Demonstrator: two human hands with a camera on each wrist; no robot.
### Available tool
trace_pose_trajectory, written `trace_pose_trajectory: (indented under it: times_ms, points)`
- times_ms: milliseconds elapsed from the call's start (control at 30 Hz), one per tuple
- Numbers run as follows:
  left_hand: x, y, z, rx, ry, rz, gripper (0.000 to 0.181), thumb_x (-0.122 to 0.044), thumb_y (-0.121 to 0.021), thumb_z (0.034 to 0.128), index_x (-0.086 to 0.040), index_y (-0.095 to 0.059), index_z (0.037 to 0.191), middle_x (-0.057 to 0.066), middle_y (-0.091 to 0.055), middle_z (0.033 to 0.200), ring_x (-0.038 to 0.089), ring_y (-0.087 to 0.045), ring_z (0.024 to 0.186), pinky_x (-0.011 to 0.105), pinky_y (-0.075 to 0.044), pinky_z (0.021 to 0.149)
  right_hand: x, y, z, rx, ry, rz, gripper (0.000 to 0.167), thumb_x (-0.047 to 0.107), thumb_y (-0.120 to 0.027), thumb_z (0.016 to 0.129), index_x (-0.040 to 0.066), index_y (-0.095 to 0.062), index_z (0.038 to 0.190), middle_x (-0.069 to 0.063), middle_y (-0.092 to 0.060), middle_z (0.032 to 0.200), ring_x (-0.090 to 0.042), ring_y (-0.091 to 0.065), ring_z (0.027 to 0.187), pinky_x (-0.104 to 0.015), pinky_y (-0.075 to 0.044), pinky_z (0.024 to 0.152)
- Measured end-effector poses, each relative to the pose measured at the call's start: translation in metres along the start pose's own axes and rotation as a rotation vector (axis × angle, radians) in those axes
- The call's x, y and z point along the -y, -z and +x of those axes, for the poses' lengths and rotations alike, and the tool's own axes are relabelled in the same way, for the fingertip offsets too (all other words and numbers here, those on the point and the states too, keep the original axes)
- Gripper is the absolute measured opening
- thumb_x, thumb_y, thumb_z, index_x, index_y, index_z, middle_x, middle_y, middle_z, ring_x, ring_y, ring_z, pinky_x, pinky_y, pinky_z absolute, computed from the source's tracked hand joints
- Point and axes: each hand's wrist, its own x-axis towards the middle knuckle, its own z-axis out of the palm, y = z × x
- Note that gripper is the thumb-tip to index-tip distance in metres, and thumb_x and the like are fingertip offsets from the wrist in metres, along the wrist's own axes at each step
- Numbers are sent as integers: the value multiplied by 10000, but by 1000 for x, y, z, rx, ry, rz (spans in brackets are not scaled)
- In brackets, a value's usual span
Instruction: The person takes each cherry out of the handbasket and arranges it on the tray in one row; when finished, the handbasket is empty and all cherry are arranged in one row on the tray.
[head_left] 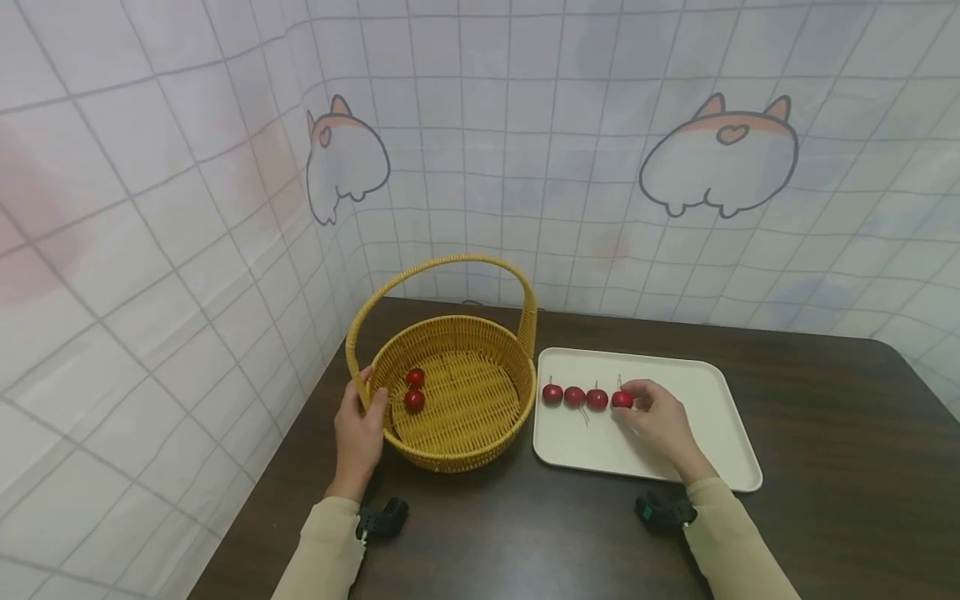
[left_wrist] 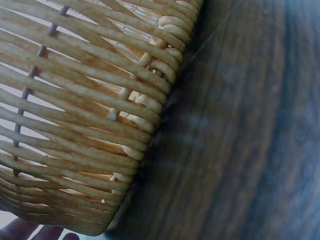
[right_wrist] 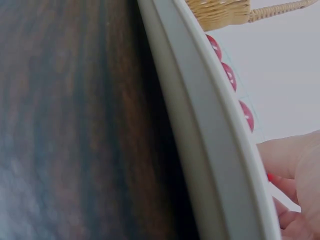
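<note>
From the head view, we see a yellow-brown, round woven basket with a tall arched handle (head_left: pixel 456 458) standing upright on a dark brown wood-grain table (head_left: pixel 525 533). The person's left hand (head_left: pixel 360 429) grips its rim beside the foot of the handle, the thumb on the near side of it. Inside, two round, glossy, deep red cherries (head_left: pixel 414 401) lie near the left wall, one just behind the other. To the right of the basket we find a white rectangular tray with rounded corners (head_left: pixel 585 450). Three dark red, shiny cherries with thin stems (head_left: pixel 574 396) sit on it in a row; the outer two have stems pointing up, while thin stems trail toward us by the middle one. At the row's right end, the person's right hand (head_left: pixel 663 421) pinches a brighter red, smooth cherry (head_left: pixel 622 401) between thumb and fingers, its stem upward. We cannot tell whether this cherry touches the tray.

From the left wrist, we see the basket's weave close up, paler here, with dark thin rods crossing the strands; only fingertips (left_wrist: pixel 47 233) show below it.

From the right wrist, the tray's raised edge hides much. We make out three glossy cherries partly behind it, and a sliver of red at the right hand's fingers.
</note>
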Motion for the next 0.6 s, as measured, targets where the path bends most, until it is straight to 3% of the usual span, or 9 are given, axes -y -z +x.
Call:
trace_pose_trajectory:
  times_ms: [233, 600]
  points:
    - [-1, 2, 0, -1, 6, 4, 458, -282, -573, 996, -147, -485, 1425, 160, -578, 1308, 303, -571, 1099, 497, -452, 894, 2, -2, 0, 8, 27, -31, 416, 179, -735, 850, 16, -608, 1211, -170, -638, 1076, -301, -544, 988, -395, -419, 795]
    - [0, 0, 0, 5, 14, -1, 439, -235, -566, 999, -165, -486, 1425, 156, -580, 1300, 293, -564, 1081, 489, -450, 877, 0, -3, 0, 17, 11, -38, 461, 204, -706, 867, 19, -574, 1268, -199, -612, 1162, -337, -538, 1045, -475, -436, 854]
